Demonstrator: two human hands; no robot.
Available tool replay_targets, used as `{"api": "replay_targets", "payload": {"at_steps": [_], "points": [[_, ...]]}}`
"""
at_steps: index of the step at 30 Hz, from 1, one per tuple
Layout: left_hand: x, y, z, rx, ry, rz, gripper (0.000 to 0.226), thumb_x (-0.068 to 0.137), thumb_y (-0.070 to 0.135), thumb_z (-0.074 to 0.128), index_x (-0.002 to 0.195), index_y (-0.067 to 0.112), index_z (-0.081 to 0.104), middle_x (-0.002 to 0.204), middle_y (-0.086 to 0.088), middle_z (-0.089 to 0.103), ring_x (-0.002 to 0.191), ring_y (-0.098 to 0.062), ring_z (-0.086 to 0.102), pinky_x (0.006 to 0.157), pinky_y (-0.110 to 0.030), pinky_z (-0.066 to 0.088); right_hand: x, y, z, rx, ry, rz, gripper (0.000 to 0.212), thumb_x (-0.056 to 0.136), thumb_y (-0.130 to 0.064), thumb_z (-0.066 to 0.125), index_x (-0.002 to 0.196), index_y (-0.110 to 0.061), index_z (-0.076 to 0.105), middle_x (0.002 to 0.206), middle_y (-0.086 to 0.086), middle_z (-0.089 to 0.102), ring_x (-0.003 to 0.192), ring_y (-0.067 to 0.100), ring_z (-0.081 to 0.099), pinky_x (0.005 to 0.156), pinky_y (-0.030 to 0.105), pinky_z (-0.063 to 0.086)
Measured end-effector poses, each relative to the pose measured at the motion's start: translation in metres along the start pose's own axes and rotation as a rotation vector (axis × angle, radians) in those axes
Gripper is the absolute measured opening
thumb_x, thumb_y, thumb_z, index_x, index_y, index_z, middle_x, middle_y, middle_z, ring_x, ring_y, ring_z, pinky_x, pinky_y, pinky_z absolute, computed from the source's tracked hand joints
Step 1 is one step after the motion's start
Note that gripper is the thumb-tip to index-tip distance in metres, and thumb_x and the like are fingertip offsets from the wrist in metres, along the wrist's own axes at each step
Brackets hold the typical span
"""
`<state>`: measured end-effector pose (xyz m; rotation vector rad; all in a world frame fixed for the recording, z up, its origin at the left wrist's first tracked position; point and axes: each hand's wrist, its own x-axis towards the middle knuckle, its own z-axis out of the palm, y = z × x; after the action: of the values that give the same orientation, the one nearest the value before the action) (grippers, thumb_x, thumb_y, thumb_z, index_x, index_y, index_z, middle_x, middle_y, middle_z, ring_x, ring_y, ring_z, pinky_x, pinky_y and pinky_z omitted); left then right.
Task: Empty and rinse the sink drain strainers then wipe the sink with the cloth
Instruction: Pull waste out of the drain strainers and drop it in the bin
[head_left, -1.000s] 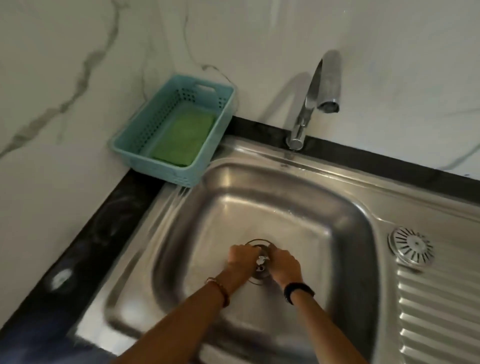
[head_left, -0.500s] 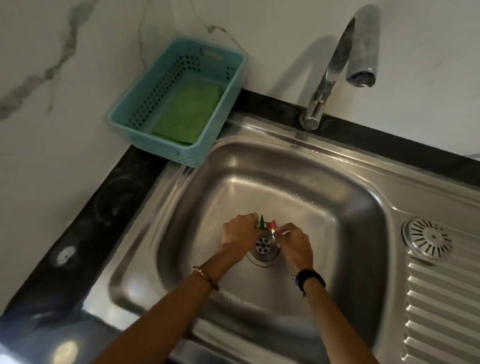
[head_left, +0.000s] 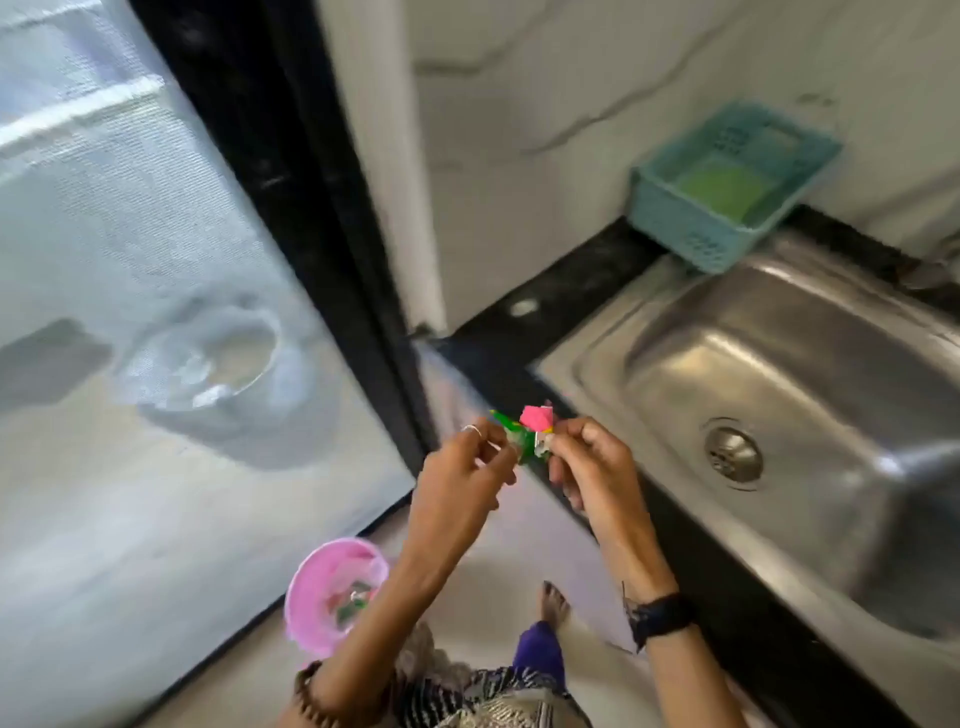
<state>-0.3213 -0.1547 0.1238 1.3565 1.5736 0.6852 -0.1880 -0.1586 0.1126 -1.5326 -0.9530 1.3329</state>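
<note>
**Two hands, one little wad of gunk, held off to the side of the sink**

Both hands are up in front of the person, just off the near-left corner of the sink (head_left: 597, 358), out past its front edge and over the floor. The left hand (head_left: 460, 483) and right hand (head_left: 592, 467) pinch the same small clump of scraps (head_left: 527, 434) between their fingertips, pink bit on top, green bits under it, something pale mixed in. Fingers on both are curled in tight around it, so narrow, not spread. It's kinda blurry, so can't tell exactly what the bits are.

Back in the sink, the drain strainer (head_left: 733, 453) sits in the drain hole at the bottom of the basin, well apart from the hands.

At the sink's far-left corner there's a teal basket (head_left: 675, 228) sitting on the black counter, touching the sink rim, with a green cloth (head_left: 719, 187) lying flat inside it.

Down on the floor, below the hands and left of the sink, a pink bowl (head_left: 311, 597) with a few green and pale scraps in it.
</note>
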Motion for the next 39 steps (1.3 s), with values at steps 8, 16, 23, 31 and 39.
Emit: {"api": "replay_targets", "payload": {"at_steps": [8,16,23,31,39], "points": [[-0.091,-0.171,-0.118,-0.018,0.334,-0.369,0.015,0.079,0.020,0.062,0.064,0.017,0.062,0.066,-0.004,0.066,0.058,-0.020,0.060,0.063,-0.033,0.047,-0.048,0.089,0.176,-0.583,-0.368,0.033,0.014,0.081,-0.031,0.062,0.072,-0.021,0.058,0.076,-0.005,0.067,0.071,0.013,0.059,0.061,0.028,0.041],[-0.060,-0.384,-0.079,-0.160,0.375,-0.736,0.015,0.077,0.013,0.062,0.070,-0.001,0.059,0.070,-0.024,0.067,0.055,-0.031,0.062,0.056,-0.041,0.054,-0.005,0.270,0.270,-0.968,-0.600,0.124,0.017,0.091,-0.032,0.055,0.099,-0.017,0.058,0.094,0.009,0.067,0.076,0.019,0.053,0.060,0.027,0.036],[0.015,-0.594,-0.011,-0.107,0.358,-0.745,0.012,0.082,-0.002,0.049,0.081,0.008,0.055,0.080,-0.017,0.069,0.074,-0.032,0.064,0.067,-0.041,0.049,0.078,0.479,0.331,-1.081,-0.607,0.159,0.014,0.092,-0.014,0.044,0.081,-0.016,0.053,0.094,0.013,0.068,0.082,0.029,0.063,0.063,0.028,0.041],[0.021,-0.590,0.003,-0.486,0.446,-0.748,0.019,0.094,0.005,0.045,0.110,-0.001,0.050,0.088,-0.016,0.062,0.068,-0.021,0.062,0.058,-0.029,0.055,0.067,0.508,0.324,-0.681,-0.500,0.477,0.020,0.092,-0.017,0.047,0.074,-0.020,0.054,0.074,0.007,0.063,0.055,0.019,0.058,0.048,0.024,0.048],[-0.044,-0.310,-0.082,-1.402,0.420,-0.774,0.036,0.096,0.015,0.035,0.060,0.015,0.037,0.023,0.002,0.028,0.017,-0.002,0.023,0.020,-0.010,0.017,-0.016,0.217,0.269,0.125,-0.340,0.725,0.025,0.088,-0.017,0.047,0.064,-0.016,0.047,0.040,-0.008,0.033,0.026,0.004,0.023,0.028,0.013,0.014]]}}
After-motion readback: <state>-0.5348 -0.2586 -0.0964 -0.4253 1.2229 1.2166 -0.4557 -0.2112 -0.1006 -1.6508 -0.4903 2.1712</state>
